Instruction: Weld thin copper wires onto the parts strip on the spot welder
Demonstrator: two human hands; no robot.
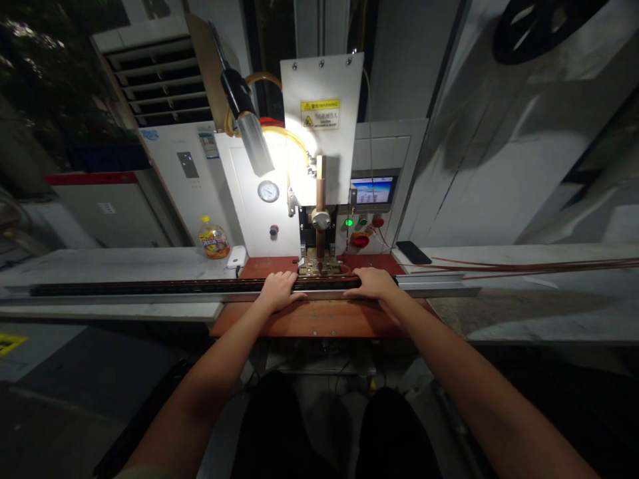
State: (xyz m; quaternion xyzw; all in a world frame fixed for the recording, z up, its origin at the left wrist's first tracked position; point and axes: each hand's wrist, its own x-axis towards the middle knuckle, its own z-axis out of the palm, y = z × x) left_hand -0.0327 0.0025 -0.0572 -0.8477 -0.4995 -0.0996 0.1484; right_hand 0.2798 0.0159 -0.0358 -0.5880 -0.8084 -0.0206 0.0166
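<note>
A long dark strip lies along a silver metal rail that runs across the bench. My left hand is wrapped over the strip left of centre, fingers on the far side and thumb along the near side. To the right, my right hand grips the same strip in a similar way. Between and just beyond my hands, the copper-coloured electrode of a white machine points down at a small metal fixture. Whether the electrode tip touches anything is too small to tell.
Thin copper-coloured rods extend rightward, near a black phone. At left stand a bottle with a yellow cap and a white box. A lamp hangs over the machine. Its panel has a lit screen and a red knob.
</note>
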